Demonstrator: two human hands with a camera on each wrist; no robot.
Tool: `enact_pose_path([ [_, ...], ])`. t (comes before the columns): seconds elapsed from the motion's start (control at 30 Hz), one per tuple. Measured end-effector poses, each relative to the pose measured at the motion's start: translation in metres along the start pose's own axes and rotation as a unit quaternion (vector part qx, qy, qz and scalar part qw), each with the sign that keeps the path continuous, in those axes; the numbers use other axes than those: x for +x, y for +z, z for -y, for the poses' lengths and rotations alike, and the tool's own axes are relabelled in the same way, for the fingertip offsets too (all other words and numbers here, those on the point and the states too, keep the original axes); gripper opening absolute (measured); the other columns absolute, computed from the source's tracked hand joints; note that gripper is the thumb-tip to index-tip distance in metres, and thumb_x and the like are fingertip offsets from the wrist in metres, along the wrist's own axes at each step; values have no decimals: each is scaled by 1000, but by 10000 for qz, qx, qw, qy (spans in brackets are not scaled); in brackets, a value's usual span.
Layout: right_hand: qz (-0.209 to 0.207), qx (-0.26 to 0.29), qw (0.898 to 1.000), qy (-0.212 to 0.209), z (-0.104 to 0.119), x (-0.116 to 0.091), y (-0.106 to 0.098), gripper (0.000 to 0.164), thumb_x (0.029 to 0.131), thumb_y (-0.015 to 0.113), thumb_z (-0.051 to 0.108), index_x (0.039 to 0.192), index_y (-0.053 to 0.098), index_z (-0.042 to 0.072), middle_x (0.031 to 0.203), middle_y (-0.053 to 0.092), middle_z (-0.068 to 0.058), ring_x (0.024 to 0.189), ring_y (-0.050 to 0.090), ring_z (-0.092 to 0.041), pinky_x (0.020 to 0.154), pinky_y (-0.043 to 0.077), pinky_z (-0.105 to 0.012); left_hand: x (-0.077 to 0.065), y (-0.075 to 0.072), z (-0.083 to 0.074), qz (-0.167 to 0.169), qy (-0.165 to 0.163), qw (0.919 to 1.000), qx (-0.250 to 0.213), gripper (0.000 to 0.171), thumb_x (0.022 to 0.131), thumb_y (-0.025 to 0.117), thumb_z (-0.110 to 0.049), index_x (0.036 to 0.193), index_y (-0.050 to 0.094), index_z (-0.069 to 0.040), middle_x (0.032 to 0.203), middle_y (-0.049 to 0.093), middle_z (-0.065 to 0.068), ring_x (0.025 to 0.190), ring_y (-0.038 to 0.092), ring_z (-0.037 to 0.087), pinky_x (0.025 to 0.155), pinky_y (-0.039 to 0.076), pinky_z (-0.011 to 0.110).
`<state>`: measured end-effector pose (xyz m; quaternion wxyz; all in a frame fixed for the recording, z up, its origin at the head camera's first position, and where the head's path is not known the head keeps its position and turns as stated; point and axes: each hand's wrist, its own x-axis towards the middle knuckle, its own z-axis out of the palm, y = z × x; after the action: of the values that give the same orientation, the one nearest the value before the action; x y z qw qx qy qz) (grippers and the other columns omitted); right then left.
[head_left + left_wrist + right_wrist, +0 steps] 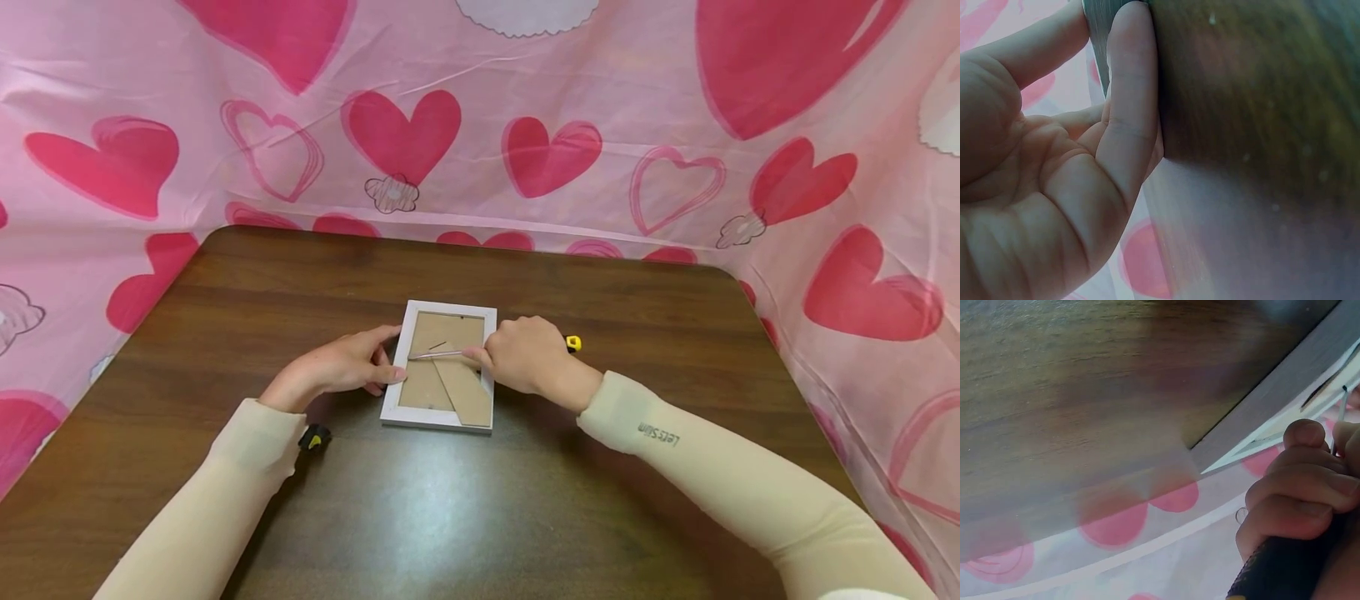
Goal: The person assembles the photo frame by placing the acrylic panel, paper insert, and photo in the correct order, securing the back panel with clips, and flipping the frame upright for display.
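Our left hand pinches the probably light, rigid picture frame by its sturdier nine-o'clock rim, our right hand curled around a metal tool.

Pink heart-print cloth around brown table

The right sleeve bears "LetsSlim" in dark lettering, upside down.

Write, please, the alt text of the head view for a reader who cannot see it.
The right hand holds a thin metal tool across the brown back of a white picture frame, while the left hand grips its left edge. The frame lies face down on a dark wooden table, with a pink heart-patterned sheet behind.
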<state>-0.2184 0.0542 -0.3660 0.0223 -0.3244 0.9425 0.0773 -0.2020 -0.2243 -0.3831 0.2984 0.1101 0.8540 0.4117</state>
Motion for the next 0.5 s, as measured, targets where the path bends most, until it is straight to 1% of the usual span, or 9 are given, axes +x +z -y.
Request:
enact_pose_path([
  [0.13,-8,-66,10000,-26,2,0,0,62,98,29,61,53,50,24,51,39,5,46,43,-15,36,35,-29,-1,0,0,1,-16,10000,5,85,86,73,-26,150,20,-9,89,53,15,76,60,23,75,55,36],
  [0.23,17,-102,9999,4,3,1,-2,62,98,30,60,53,50,23,51,39,4,47,43,-15,36,36,-29,-1,-1,-1,11,0,10000,17,85,86,73,-26,150,20,-8,90,53,14,76,59,23,75,55,36],
  [0.5,298,74,9994,135,3,-1,-2,62,99,28,60,55,49,22,53,41,4,49,46,-14,38,38,-30,0,0,-2,24,27,10000,61,84,86,72,-24,150,20,-7,90,53,14,77,58,23,74,55,35],
])
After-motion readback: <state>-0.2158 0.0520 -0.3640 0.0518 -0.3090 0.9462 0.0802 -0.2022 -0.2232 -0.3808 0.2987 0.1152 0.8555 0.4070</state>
